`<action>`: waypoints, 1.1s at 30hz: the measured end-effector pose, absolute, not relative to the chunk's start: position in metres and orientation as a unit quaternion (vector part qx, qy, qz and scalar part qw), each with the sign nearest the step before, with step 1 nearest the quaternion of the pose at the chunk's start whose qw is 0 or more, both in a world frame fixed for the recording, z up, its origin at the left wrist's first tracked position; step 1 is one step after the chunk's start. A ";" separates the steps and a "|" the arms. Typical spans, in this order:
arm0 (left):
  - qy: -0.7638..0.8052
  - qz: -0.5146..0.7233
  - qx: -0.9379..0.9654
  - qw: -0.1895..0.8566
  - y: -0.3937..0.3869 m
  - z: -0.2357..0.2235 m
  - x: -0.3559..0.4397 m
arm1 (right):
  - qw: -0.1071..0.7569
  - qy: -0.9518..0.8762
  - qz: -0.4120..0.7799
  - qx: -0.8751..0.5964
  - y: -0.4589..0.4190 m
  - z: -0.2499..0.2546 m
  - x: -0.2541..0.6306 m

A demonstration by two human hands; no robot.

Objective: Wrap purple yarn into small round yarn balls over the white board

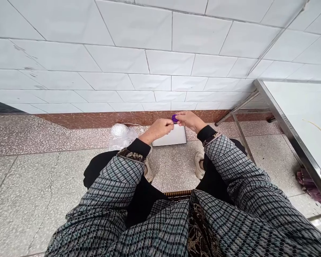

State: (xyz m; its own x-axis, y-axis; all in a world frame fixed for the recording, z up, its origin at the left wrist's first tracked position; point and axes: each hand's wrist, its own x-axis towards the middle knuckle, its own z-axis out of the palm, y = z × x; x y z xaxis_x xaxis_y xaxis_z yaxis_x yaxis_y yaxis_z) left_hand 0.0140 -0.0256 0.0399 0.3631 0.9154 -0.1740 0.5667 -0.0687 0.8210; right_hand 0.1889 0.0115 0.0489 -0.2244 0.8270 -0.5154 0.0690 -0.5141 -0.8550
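Observation:
Out in front of me, both hands meet at a small purple piece (174, 118) that looks like yarn work; its exact kind is too small to tell. My right hand (189, 120) pinches it from the right between thumb and fingers. From the left, my left hand (160, 127) is closed with its fingertips at the lower edge of the piece. Whether a thin tool is in the fingers cannot be made out. Beneath the hands, a white shallow box or board (169, 137) with a dark edge lies on the floor.
A ball of white yarn (119, 130) sits by a clear plastic bag (117, 144) on the floor at left, its strand trailing right. A metal-framed table (291, 125) stands at right, with purple cloth (309, 185) beneath. A white tiled wall (160, 60) rises ahead.

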 end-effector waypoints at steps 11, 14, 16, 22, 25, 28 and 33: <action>0.524 0.187 0.681 0.477 -0.022 0.034 0.015 | 0.212 -0.479 0.729 -0.440 0.009 0.063 0.205; 0.547 0.203 0.684 0.438 -0.019 0.035 0.010 | 0.128 -0.592 0.656 -0.450 0.009 0.060 0.209; 0.553 0.207 0.678 0.437 -0.018 0.037 0.010 | 0.093 -0.637 0.592 -0.484 0.010 0.055 0.208; 0.524 0.215 0.676 0.471 -0.022 0.046 0.017 | 0.274 -0.484 0.597 -0.578 0.011 0.048 0.192; 0.515 0.217 0.678 0.477 -0.024 0.046 0.018 | 0.329 -0.388 0.696 -0.507 0.011 0.058 0.190; 0.515 0.215 0.677 0.480 -0.023 0.047 0.016 | 0.300 -0.396 0.750 -0.436 0.011 0.068 0.196; 0.560 0.190 0.680 0.433 -0.022 0.054 0.010 | 0.133 -0.578 0.689 -0.417 0.010 0.070 0.203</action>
